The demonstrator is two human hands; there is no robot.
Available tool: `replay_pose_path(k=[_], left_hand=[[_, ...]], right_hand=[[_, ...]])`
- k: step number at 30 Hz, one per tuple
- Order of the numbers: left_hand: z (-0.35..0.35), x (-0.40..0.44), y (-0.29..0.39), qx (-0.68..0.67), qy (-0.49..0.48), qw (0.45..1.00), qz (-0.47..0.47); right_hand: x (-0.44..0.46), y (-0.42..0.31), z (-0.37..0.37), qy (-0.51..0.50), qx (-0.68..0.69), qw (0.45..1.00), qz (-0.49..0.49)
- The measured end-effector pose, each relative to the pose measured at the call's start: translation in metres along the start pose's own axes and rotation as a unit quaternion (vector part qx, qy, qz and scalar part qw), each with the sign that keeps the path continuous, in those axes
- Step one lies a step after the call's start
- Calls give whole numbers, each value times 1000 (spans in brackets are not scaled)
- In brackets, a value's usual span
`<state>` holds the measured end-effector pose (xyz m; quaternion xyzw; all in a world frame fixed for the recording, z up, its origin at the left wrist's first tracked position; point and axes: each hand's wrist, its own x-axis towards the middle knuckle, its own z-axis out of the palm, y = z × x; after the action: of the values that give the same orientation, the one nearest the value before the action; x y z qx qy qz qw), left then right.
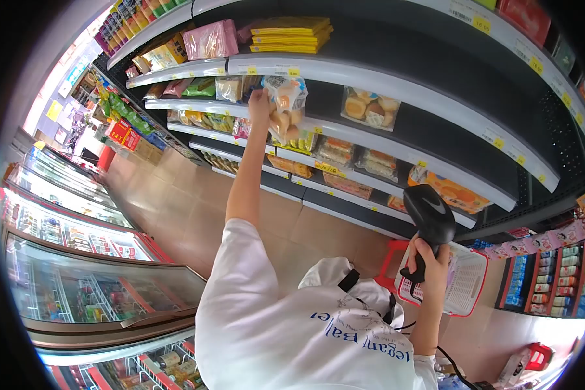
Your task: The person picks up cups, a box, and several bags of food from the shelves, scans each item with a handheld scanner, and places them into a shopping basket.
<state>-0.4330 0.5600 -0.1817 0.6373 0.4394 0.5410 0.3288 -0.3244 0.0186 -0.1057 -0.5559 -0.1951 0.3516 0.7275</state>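
My left hand (259,103) reaches out to the shelf, its fingers closed on the edge of a clear bag of bread rolls (286,110) with a blue and white print. The bag hangs in front of the shelf edge. In my right hand (429,257) is a black barcode scanner (430,211), gripped by its handle, its head pointing up towards the shelves. A dark cable runs down from it beside my arm. Another clear pack of rolls (371,108) lies on the shelf to the right of the held bag.
Curved shelves (396,75) carry yellow packs (289,36), a pink pack (210,40) and other packaged food. A red and white basket (458,279) is on the floor beyond my right hand. Glass-topped freezers (104,279) stand at left. Tiled floor (182,188) lies between.
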Motion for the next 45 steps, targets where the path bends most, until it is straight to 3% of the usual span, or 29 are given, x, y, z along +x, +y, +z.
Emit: replay_pose_path(k=[5,7,9,11,15,21,24,27,33,35,37,39,40,42,43,45], left_hand=[[31,31,-11,19,46,998,-26],[51,46,-27,-80,130,988,-8],[62,58,-37,-107,105,989,-12],[67,43,-7,-351,96,930,49],[62,8,-2,-341,-2,940,-10],[53,17,-25,-252,-37,966,37],[52,15,-11,-324,-23,945,-29],[47,27,-32,-301,-54,951,-42],[58,21,-36,-329,30,944,-23],[59,13,-46,-189,186,963,56],[51,-45,0,-152,286,944,61],[50,-111,28,-132,293,936,140],[56,-160,43,-165,217,949,160],[69,-275,48,67,-7,970,233],[83,-333,49,57,-141,961,232],[122,-442,47,18,-433,880,194]], right_hand=[[-1,-2,-1,14,13,1000,-10],[-2,-2,-1,19,11,1000,-10],[-6,3,-5,34,31,998,-40],[-12,9,-14,47,55,996,-60],[-19,11,-37,79,73,988,-115],[-36,4,-89,158,33,972,-170],[-48,-2,-112,213,29,959,-186],[-59,-8,-132,222,28,953,-201],[-74,-14,-156,273,22,941,-198],[-78,-17,-163,280,15,941,-188],[-83,-17,-174,282,40,938,-197],[-87,-17,-182,322,30,928,-186],[-89,-17,-188,328,30,925,-188],[-93,-16,-201,345,29,917,-198],[-96,-14,-207,350,30,915,-200],[-101,-12,-221,356,39,914,-189]])
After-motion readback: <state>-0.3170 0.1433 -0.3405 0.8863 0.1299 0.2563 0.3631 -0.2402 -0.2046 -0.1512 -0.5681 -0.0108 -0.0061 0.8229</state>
